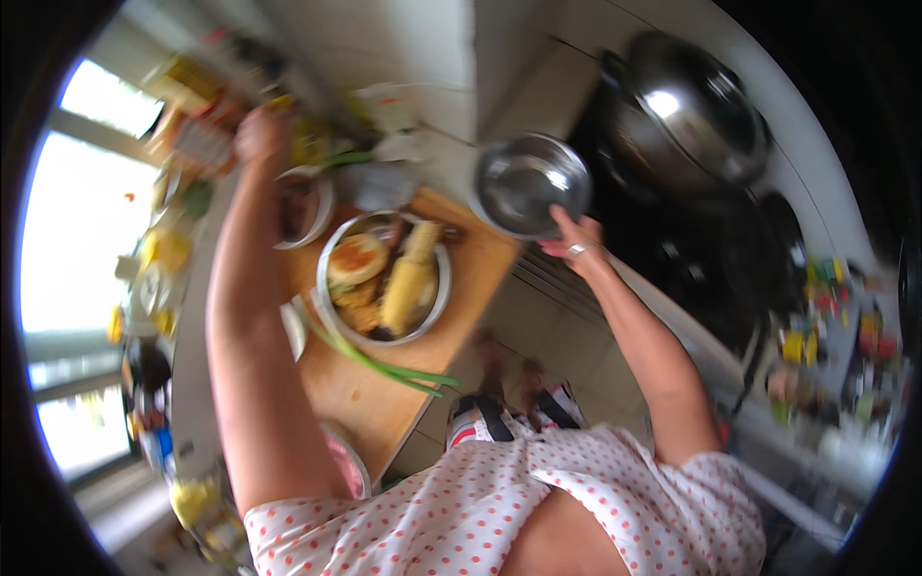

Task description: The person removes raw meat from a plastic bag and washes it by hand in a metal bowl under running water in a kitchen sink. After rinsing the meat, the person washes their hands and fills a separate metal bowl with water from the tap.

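Observation:
A shiny metal bowl point(529, 187) hangs over the gap between the wooden board and the stove. My right hand point(578, 243) grips its near rim, thumb inside; the bowl looks bare within. At the upper left, my left hand point(263, 137) is stretched up to blurred packages by the window, close to a small yellow item point(279, 103). Blur hides whether its fingers hold anything. Below, on the wooden board point(472, 288), a wide metal basin point(445, 288) contains a corn cob point(409, 288), a round browned flatbread point(356, 259) and other yellowish food.
A large lidded pot point(691, 115) stands on the black cooktop point(648, 237) at right. Green scallion stalks point(389, 369) lie across the board's front. Behind my left forearm is a bowl of dark food point(306, 205). Packages point(202, 137) crowd the window side.

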`<state>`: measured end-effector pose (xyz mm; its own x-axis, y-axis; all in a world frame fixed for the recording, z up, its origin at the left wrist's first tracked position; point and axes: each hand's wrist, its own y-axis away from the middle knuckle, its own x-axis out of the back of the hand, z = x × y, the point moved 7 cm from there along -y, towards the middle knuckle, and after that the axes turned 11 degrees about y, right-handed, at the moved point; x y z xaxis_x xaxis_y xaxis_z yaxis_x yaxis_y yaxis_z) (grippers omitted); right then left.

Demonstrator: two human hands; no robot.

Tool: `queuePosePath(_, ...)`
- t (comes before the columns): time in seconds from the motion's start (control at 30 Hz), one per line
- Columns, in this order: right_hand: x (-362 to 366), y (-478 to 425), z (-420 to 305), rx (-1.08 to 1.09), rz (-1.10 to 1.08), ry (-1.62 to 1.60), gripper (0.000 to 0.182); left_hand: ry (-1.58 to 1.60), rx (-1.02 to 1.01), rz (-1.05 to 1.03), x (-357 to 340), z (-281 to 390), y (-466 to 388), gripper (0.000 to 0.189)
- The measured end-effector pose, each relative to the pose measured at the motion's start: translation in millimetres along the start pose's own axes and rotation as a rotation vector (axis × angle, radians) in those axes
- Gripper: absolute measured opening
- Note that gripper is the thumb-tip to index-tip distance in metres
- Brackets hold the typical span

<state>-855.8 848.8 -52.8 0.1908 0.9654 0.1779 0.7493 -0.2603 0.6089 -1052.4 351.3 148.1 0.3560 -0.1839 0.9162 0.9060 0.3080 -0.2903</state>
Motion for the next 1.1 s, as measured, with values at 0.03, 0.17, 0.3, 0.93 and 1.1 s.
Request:
queuePosePath(0.03,4,3,1,0.005,-0.022,-0.036,0.057,-0.067,0.000,0.015,5,17,9,0.046)
queuePosePath(0.17,67,20,12,0.080,0.101,0.019,0.043,-0.087,-0.224,0.107,-20,-6,-8,0.045)
queuePosePath(0.3,219,27,43,0.116,0.742,0.393,0.024,0.031,-0.187,0.111,-31,7,-6,0.048)
queuePosePath(0.93,333,7,24,-0.082,0.477,1.457,0.027,1.388,0.447,-0.749,-40,167,273,0.026)
queuePosePath(1.1,328,5,32,0.381,0.147,1.714,0.015,1.774,1.147,-1.147,-135,201,373,0.042)
